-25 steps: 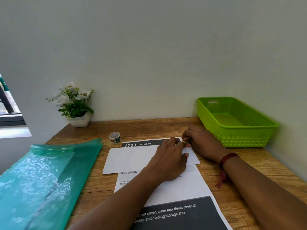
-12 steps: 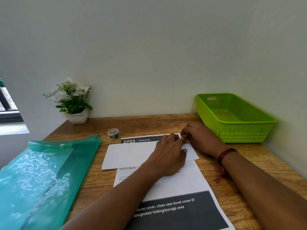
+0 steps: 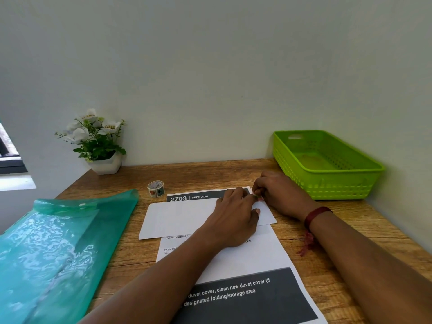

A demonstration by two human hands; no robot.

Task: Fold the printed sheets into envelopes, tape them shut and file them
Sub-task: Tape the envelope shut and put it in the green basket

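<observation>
A folded white sheet [image 3: 182,218] lies across a printed sheet [image 3: 245,260] with dark bands and the heading "2703 BEDROOM". My left hand [image 3: 233,218] rests flat on the right part of the folded sheet, fingers pointing to its top right corner. There my right hand [image 3: 278,195] pinches a small piece of patterned tape [image 3: 258,198] at the corner, fingertips meeting those of the left hand. A roll of patterned tape [image 3: 156,188] stands on the desk just left of the printed sheet's top.
A green translucent plastic folder [image 3: 58,249] lies on the left of the wooden desk [image 3: 327,265]. A lime green basket [image 3: 327,181] stands at the back right against the wall. A small potted plant [image 3: 100,146] is at the back left corner.
Both hands stay at the folded sheet's top right corner with only slight finger shifts. The camera has tilted a little, so everything sits slightly lower or higher in view.
</observation>
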